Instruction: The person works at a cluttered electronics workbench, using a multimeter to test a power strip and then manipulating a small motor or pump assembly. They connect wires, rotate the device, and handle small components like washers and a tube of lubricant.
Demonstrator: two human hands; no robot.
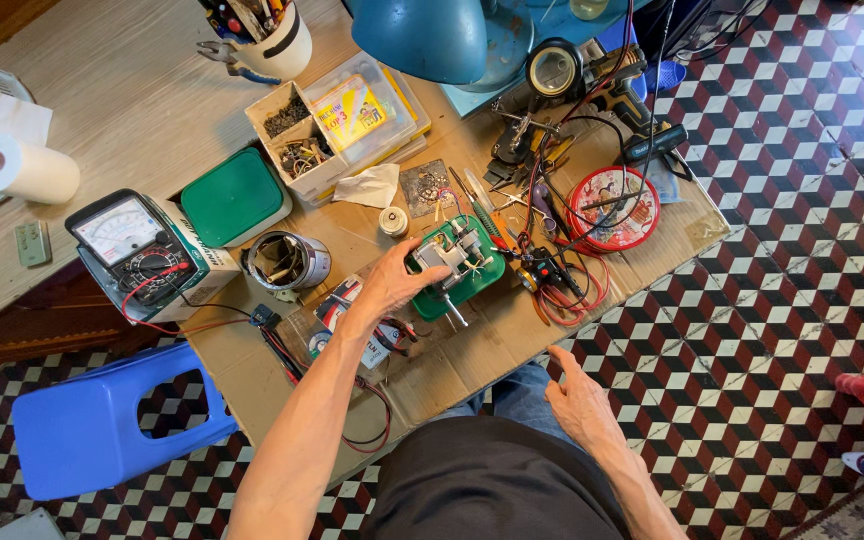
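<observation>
right hand (580, 400) idle; left hand (392, 280) half-hiding metal part (444, 257)

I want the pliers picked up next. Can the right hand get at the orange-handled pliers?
Probably yes: the right hand is free and open, and the orange-handled pliers lie just ahead on the cardboard, though red wires tangle alongside.

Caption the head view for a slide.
Left hand grips a small metal part on a green tray amid cluttered electronics tools; right hand hovers empty.

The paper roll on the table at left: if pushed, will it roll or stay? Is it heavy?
The paper roll lies on its side, so it would probably roll. It looks light and soft, likely denting under a firm grip.
</observation>
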